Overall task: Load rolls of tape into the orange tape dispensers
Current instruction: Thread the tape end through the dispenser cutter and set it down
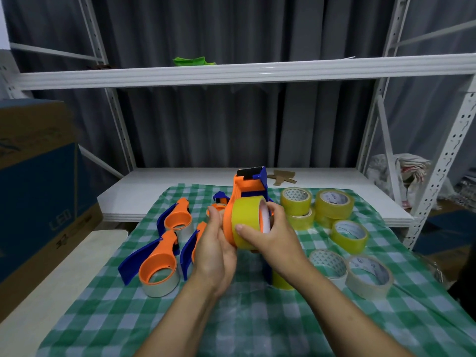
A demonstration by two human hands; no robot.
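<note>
Gripping the orange dispenser (240, 188) mid-air over the checked cloth (231, 325), the left hand (215, 247) curls round its back; the right hand (274, 235) clasps the yellow roll (246, 222) seated against it. Loaded dispensers (159, 264) crowd left, spare rolls (350, 235) right.

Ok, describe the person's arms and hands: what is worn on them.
The left forearm and right forearm are bare to the picture's edge, with no sleeves in view. The left hand and right hand wear no gloves; no watch, bracelet or ring shows. The one thumbnail in view looks short and unpainted.
</note>
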